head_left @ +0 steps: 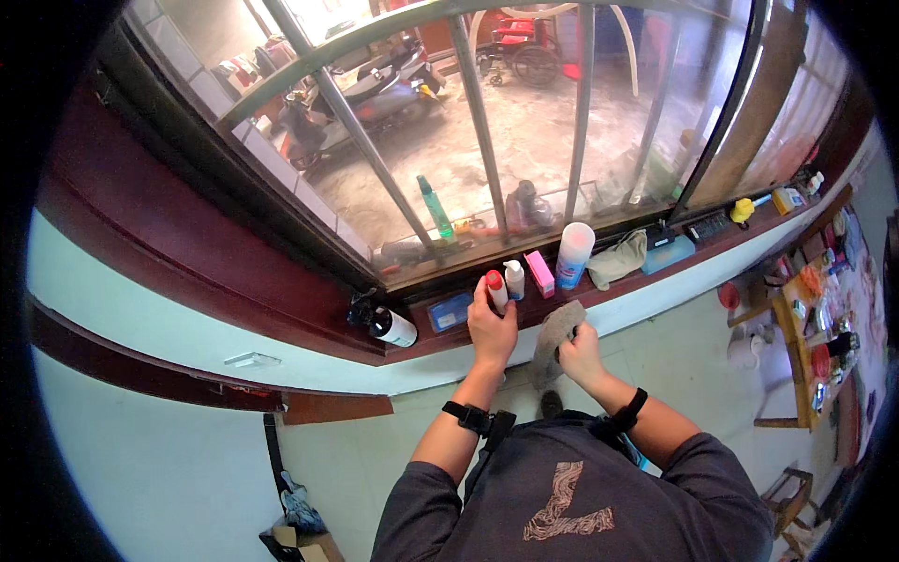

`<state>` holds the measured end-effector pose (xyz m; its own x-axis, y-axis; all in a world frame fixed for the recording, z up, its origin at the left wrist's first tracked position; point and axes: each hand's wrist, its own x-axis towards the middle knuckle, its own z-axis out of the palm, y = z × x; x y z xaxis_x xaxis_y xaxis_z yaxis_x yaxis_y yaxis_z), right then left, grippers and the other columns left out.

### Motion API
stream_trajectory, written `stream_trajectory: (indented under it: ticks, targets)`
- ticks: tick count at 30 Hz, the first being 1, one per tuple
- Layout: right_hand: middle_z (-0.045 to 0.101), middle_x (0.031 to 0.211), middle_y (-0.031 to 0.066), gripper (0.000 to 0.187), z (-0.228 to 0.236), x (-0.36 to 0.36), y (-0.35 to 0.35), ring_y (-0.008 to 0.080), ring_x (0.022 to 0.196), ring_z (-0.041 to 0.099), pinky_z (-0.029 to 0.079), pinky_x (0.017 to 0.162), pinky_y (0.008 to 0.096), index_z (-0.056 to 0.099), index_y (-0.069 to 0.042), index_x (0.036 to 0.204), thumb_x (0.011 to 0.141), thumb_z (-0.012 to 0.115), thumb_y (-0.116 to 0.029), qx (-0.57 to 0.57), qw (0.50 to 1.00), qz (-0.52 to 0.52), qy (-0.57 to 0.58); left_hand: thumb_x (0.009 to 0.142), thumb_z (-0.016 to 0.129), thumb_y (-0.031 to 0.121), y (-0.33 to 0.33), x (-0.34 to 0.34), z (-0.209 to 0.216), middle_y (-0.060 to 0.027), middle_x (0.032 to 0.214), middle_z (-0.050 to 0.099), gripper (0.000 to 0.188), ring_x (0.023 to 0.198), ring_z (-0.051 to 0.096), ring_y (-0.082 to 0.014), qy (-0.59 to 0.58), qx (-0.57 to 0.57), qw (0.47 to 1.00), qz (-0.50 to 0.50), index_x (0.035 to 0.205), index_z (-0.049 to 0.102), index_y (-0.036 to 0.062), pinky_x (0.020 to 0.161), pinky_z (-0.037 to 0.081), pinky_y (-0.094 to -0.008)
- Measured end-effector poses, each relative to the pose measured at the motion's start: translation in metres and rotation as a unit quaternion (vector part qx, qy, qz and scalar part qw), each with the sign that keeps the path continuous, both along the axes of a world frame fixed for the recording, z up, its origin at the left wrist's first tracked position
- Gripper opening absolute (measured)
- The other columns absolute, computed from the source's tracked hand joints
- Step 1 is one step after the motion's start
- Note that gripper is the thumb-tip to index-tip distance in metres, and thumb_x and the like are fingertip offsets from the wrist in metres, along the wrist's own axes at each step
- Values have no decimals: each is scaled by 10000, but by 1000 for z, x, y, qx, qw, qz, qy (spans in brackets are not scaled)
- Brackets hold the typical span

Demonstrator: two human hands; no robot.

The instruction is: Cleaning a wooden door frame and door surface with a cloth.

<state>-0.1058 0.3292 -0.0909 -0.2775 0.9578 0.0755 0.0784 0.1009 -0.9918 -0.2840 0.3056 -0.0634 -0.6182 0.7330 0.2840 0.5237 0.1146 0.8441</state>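
My left hand [492,335] is closed around a small white bottle with a red cap [497,291], at the dark red windowsill [536,309]. Hanging from my right hand [580,357], just in front of the sill, is a grey-brown cloth [556,339] gripped in closed fingers. Right beside the held bottle stand a small white bottle [514,280], a pink box [539,274] and a tall white and blue canister [573,257]. To the left of my left hand lies a flat blue case [449,313].
A dark bottle with a white label [393,327] lies at the sill's left end. Farther right are a crumpled olive cloth [618,260], a light blue container [669,255] and a yellow object [743,211]. Metal bars [479,126] cross the window. A cluttered wooden table [796,361] stands right.
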Motion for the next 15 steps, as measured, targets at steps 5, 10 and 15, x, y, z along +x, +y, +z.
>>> stream_trajectory:
  ticks: [5,10,15]
  targets:
    - [691,1030,268,287,4,6,17,480,998,647,510,879,478,617,24,1107,841,632,-84,59,992,-90,-69,828,767,80,8,7,2,-233,1141,691,673,1026,649,-427,-3,8,1000,-26,1444,500,37,910,511,-494]
    - [651,1111,278,390,1,13,47,492,1095,606,482,936,503,558,-1,1213,843,643,-93,83,985,-127,-85,825,762,65,17,18,0,-235,1135,694,675,1024,655,-424,5,23,999,-33,1447,499,35,907,515,-488]
    - [629,1177,278,424,4,14,62,483,1134,590,473,970,496,546,3,1225,826,658,-90,82,984,-114,-106,821,761,58,29,30,-2,-233,1159,688,671,1036,654,-418,-14,19,999,-49,1439,503,30,911,515,-480]
